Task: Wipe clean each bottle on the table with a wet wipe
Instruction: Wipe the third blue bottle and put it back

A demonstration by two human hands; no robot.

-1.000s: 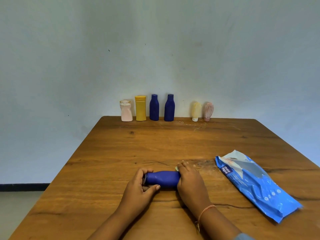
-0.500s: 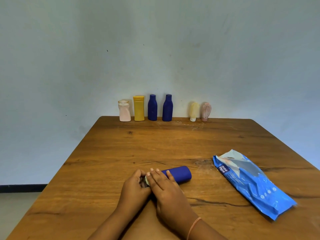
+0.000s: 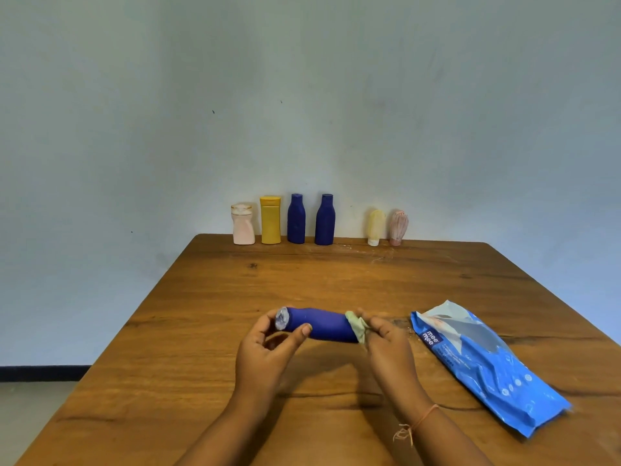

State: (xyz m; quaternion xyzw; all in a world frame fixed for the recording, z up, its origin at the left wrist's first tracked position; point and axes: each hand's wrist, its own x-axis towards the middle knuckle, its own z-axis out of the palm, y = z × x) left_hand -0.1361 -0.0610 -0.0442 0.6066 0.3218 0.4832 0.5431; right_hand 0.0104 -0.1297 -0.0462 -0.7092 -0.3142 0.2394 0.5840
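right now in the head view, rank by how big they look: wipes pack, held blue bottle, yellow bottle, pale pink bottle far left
1. wipes pack
2. held blue bottle
3. yellow bottle
4. pale pink bottle, a little smaller

The first two lie nearer the camera, so their real size against the back row is unsure.
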